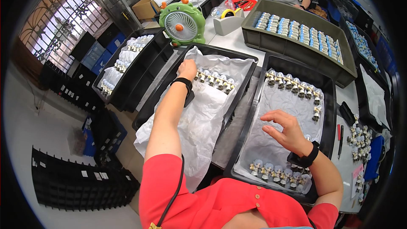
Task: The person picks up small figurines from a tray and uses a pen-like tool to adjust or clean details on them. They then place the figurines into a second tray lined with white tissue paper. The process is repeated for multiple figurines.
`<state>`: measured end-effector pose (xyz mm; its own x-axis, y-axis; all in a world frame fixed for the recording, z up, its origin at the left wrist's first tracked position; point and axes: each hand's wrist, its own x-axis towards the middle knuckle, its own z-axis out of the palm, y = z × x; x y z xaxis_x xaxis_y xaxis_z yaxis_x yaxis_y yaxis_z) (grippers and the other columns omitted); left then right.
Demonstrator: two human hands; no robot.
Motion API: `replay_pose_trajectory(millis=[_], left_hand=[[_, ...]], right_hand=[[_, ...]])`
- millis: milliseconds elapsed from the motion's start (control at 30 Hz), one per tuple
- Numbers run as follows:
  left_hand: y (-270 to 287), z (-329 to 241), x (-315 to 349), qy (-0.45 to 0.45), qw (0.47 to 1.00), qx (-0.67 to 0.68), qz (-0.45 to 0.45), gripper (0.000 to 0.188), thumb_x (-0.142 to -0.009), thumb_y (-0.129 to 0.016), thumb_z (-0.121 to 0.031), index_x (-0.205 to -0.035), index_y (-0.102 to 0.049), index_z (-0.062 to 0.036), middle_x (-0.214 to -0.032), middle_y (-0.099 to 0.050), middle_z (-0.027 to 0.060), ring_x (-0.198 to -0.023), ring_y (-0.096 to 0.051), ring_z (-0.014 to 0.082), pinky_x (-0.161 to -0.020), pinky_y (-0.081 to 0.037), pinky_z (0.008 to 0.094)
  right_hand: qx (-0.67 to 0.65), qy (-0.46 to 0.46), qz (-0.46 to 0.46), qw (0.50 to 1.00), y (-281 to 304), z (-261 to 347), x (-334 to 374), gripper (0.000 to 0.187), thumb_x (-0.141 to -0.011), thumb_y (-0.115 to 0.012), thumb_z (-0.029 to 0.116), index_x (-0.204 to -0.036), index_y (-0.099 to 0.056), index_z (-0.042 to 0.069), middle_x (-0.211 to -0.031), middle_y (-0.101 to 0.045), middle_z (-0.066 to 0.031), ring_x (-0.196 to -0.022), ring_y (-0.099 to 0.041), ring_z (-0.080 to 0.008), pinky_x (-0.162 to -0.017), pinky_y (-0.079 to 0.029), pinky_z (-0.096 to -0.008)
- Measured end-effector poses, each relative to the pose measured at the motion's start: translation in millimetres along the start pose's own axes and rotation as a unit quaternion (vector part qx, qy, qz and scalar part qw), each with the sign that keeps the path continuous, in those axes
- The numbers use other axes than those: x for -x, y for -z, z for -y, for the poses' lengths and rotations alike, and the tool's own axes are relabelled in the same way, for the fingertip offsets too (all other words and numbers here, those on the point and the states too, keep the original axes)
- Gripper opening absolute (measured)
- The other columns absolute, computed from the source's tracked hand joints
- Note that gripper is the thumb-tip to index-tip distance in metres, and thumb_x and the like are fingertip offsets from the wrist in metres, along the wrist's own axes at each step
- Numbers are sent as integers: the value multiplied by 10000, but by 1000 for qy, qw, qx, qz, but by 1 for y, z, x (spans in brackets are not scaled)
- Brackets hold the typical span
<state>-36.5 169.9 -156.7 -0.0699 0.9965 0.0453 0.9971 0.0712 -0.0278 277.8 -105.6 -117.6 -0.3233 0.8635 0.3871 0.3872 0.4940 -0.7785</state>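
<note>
Figurine row (215, 80) is set just right of left hand (188, 70); grip can't be told. Right hand (285, 130) is held loosely spread over crinkled white paper (275, 101) in rectangular black tray (330, 110).

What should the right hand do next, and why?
Maybe the right hand should reach for the pale-haired figurine to its right in the black tray: the hand looks empty and open above the tray, while the left hand is at the figurine row in the other black tray.
</note>
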Motion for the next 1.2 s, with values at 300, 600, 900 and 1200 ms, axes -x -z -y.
replay_pose_trajectory(millis=[300, 600, 900, 1200], left_hand=[[12, 1, -6, -91, 994, -56, 13, 244, -818, -535, -62, -1026, -657, -22, -1068, -620, 212, -994, -611, 350, -841, -509, 408], [2, 13, -16, -127, 989, -75, 33, 218, -835, -515, -58, -995, -656, -14, -1027, -635, 203, -977, -616, 345, -824, -513, 406], [6, 12, -8, -139, 984, -105, 37, 224, -834, -508, -79, -980, -670, -31, -1028, -641, 188, -972, -625, 328, -807, -516, 403], [-10, 3, -12, -219, 975, 7, -26, 290, -850, -533, -167, -1128, -569, -94, -1183, -550, 172, -1059, -557, 363, -877, -467, 435]], right_hand=[[18, -15, 40, 999, -2, -7, 3, 227, -772, -694, 91, -988, -639, 45, -926, -642, -100, -843, -621, -225, -736, -485, -306], [33, -19, 65, 997, 0, -8, 3, 227, -779, -689, 112, -991, -639, 48, -897, -645, -99, -813, -617, -223, -718, -486, -314], [37, -23, 77, 996, 2, -7, 4, 231, -784, -684, 121, -995, -636, 42, -890, -648, -103, -816, -620, -232, -711, -492, -322], [28, -21, 90, 995, 3, -7, 4, 239, -799, -665, 136, -1009, -620, 32, -900, -642, -129, -836, -626, -258, -742, -500, -343]])
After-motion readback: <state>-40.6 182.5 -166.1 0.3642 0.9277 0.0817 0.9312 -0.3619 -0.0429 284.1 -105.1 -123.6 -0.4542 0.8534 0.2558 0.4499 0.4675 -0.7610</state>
